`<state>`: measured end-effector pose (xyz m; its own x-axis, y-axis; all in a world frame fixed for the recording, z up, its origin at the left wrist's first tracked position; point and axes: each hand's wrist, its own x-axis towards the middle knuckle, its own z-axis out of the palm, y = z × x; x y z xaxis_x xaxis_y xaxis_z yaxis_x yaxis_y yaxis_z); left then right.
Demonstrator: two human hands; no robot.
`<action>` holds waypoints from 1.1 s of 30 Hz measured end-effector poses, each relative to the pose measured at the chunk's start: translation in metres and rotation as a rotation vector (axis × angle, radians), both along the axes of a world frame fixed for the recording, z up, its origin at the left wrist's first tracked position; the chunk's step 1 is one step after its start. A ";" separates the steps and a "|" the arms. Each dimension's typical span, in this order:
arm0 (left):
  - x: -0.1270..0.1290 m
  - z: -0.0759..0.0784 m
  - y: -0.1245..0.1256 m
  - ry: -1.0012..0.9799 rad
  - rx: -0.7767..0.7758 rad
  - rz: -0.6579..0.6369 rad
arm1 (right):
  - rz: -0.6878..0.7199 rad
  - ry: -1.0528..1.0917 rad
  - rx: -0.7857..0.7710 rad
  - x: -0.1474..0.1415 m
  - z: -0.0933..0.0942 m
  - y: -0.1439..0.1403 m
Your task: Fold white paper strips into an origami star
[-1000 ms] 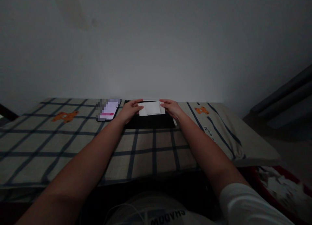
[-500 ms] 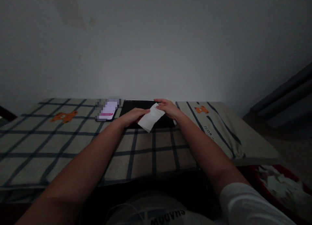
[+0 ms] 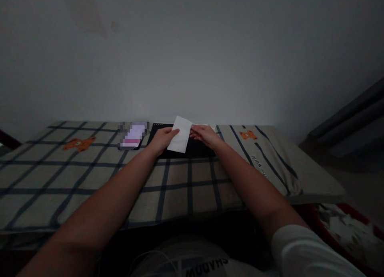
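Pinching the folded white paper (image 3: 180, 139) at its left edge, thumb across the face, the left hand (image 3: 162, 140) holds it over the black pad (image 3: 199, 149); the right hand (image 3: 207, 135) has curled fingers at the right edge, pinch unclear. Expect light, soft, easily torn stock; support opposite edges. Shirt (image 3: 207, 267) lettering reads "SHADOW"; checked cloth (image 3: 180, 193) lettering, "the world"

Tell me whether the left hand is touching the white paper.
Touching: in the head view, the left hand has its thumb laid over the edge of the white paper.
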<state>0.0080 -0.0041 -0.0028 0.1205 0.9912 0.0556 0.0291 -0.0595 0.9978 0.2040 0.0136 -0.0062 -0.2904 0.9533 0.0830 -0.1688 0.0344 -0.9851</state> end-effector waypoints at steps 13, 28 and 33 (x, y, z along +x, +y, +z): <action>0.000 -0.002 0.000 -0.174 0.026 -0.043 | -0.021 -0.116 0.124 -0.006 0.001 -0.004; 0.003 -0.001 -0.001 -0.067 0.077 0.130 | -0.049 -0.249 0.227 -0.008 -0.003 -0.002; 0.002 -0.003 0.002 -0.102 0.056 0.094 | -0.061 -0.276 0.235 -0.007 -0.002 -0.003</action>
<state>0.0103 -0.0020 -0.0062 0.0183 0.9928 0.1184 -0.0642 -0.1170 0.9911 0.1966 0.0110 -0.0079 -0.2760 0.9337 0.2279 0.1113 0.2666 -0.9574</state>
